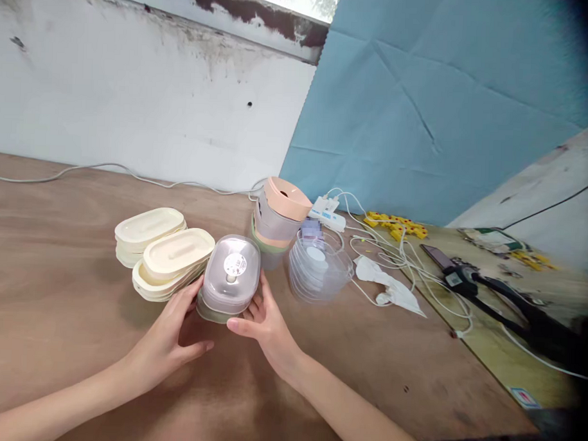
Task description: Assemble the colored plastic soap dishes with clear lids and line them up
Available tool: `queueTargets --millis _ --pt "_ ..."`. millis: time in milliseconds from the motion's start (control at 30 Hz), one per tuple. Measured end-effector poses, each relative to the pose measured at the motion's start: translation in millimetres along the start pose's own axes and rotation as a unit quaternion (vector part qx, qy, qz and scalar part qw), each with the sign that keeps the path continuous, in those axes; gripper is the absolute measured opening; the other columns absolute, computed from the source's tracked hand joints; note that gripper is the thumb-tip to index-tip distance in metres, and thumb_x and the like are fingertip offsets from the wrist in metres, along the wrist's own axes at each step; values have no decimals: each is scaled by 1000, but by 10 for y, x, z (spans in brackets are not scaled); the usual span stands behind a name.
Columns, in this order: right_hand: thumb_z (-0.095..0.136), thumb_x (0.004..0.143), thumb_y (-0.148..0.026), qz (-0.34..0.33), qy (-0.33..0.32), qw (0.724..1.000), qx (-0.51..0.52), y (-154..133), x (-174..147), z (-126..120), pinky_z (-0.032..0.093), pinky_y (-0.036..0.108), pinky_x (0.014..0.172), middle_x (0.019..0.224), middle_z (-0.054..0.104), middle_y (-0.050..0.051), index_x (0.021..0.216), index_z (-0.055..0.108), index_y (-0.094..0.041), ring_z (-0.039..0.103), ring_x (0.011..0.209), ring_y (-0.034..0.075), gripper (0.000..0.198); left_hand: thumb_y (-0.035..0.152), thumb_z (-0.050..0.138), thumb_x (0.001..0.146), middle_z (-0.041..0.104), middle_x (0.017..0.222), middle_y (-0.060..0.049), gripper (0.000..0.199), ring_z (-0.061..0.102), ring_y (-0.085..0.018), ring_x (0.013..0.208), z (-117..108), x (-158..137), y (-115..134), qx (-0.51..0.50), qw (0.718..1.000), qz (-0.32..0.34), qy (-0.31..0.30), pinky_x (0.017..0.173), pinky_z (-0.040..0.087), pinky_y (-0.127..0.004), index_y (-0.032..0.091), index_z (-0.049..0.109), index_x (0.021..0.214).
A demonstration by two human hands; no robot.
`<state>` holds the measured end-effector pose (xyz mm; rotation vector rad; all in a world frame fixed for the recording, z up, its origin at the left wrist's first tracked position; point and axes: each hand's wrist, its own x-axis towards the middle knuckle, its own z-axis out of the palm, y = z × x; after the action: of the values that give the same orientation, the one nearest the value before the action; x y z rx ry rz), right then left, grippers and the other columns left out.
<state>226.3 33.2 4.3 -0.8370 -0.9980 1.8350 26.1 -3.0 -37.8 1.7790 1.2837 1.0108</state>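
A stack of rounded oblong boxes stands in front of me, its top a translucent grey lid [219, 283] with a round white label [235, 265]. A greenish box [213, 314] shows at the bottom of the stack. My left hand [172, 332] is at the stack's left side, fingers stretched and thumb apart. On the other side, my right hand [266, 325] has its fingers spread along the stack's lower right edge. Whether either hand touches the stack is hard to tell. Cream oval lids [178, 252] lie piled left of my left hand, with another cream pile [149, 228] behind.
Behind the boxes stand nested peach, grey and green tubs [282, 213]. Right of them are stacked clear bowls [316, 273], a white power strip [327, 215], tangled cables [403, 250] and a crumpled white bag [392, 288]. A black strap-like object [508, 305] and yellow pieces [395, 224] lie farther right.
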Motion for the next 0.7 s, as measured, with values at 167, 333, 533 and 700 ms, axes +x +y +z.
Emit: queueTargets --millis 167,333,533,700 --pt "89 45 -12 -38 -20 998 -45 51 275 -124 21 47 121 159 25 6 153 10 -35 31 144 24 136 27 68 79 24 157 -10 93 26 -33 144 74 181 -90 -4 1000 0 30 115 34 -54 30 12 153" --pt "85 51 -16 -64 9 997 -48 216 406 -163 22 47 120 158 28 7 151 20 -31 30 144 25 120 21 62 76 25 159 -10 88 26 -30 145 85 306 -80 -32 998 -9 50 118 29 -51 24 17 151" --pt "80 62 -28 -96 5 991 -91 159 533 -98 22 43 120 153 37 7 145 33 -27 35 142 24 95 19 55 78 16 161 -12 86 17 -31 148 125 258 -131 8 999 -17 48 121 18 -54 20 12 152" --pt "69 68 -22 -94 89 980 -151 241 223 -31 24 40 120 152 38 7 139 39 -24 34 142 21 77 19 48 82 32 148 -18 68 34 -33 139 145 88 -48 125 988 25 83 112 34 -55 17 19 145"
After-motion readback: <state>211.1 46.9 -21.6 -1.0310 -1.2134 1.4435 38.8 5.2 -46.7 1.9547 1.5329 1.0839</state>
